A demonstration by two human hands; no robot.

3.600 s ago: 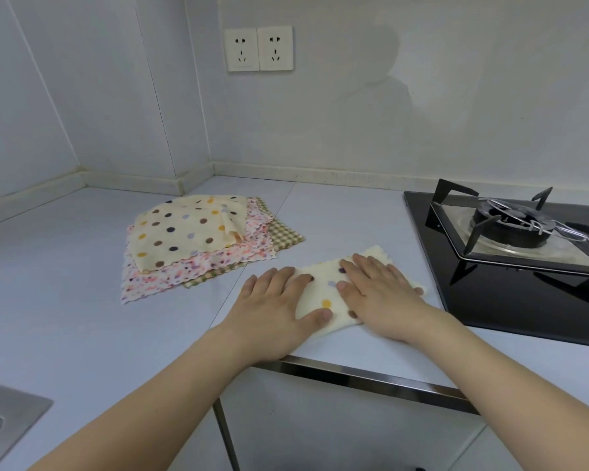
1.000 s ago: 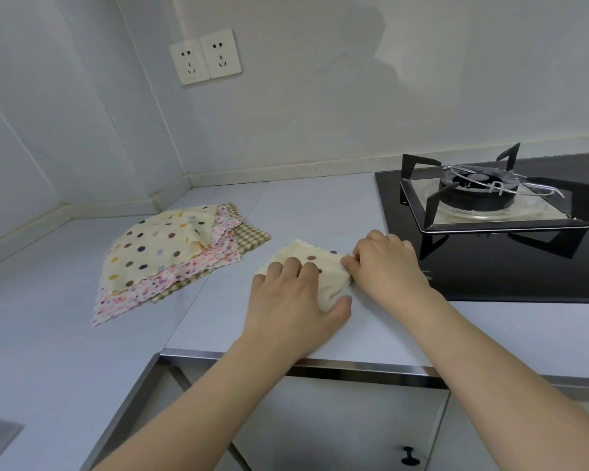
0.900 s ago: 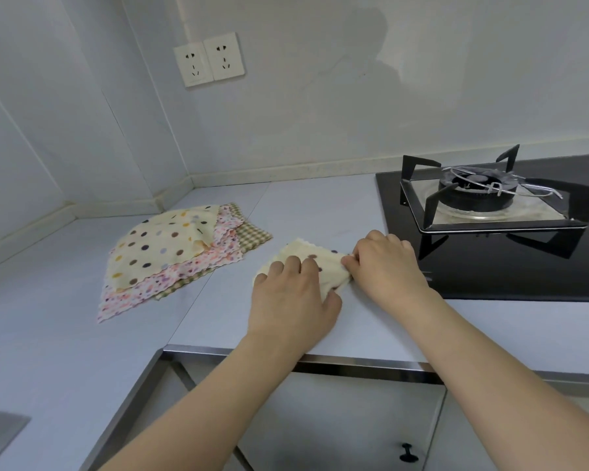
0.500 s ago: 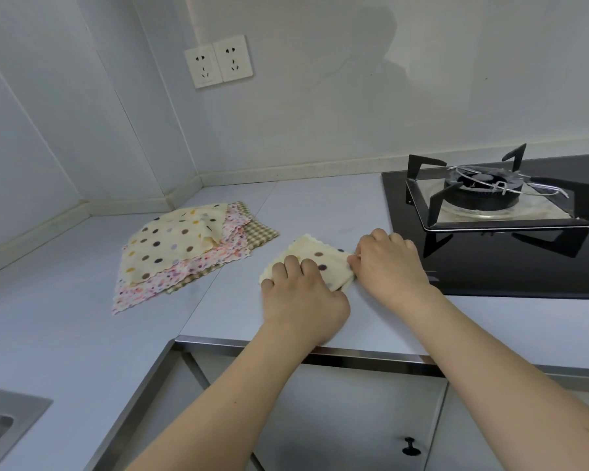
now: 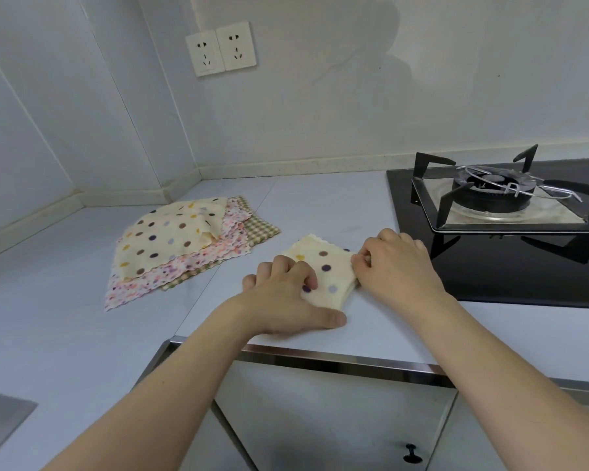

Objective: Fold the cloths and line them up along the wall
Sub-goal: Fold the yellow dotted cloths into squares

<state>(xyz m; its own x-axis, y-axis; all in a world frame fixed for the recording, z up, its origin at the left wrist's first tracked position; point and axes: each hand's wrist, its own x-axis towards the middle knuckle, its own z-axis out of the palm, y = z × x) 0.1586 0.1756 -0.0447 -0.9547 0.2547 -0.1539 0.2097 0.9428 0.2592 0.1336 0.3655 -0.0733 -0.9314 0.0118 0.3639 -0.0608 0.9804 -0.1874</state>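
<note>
A cream polka-dot cloth, folded into a small square, lies on the grey counter near its front edge. My left hand rests on the cloth's left part with bent fingertips pressing down. Its thumb lies stretched on the counter by the cloth's near corner. My right hand pinches the cloth's right edge with curled fingers. A pile of unfolded cloths lies to the left: a cream polka-dot one on top, a pink flowered one beneath it, and a green checked one at the bottom.
A black gas hob with a burner and pan support stands right of the folded cloth. The back wall's low ledge runs behind the counter, with two sockets above. A sink corner shows at the bottom left.
The cloth went from a long strip under both palms to a small square. In the last second my left hand slid back off it, uncovering more cloth, and its thumb spread out.
</note>
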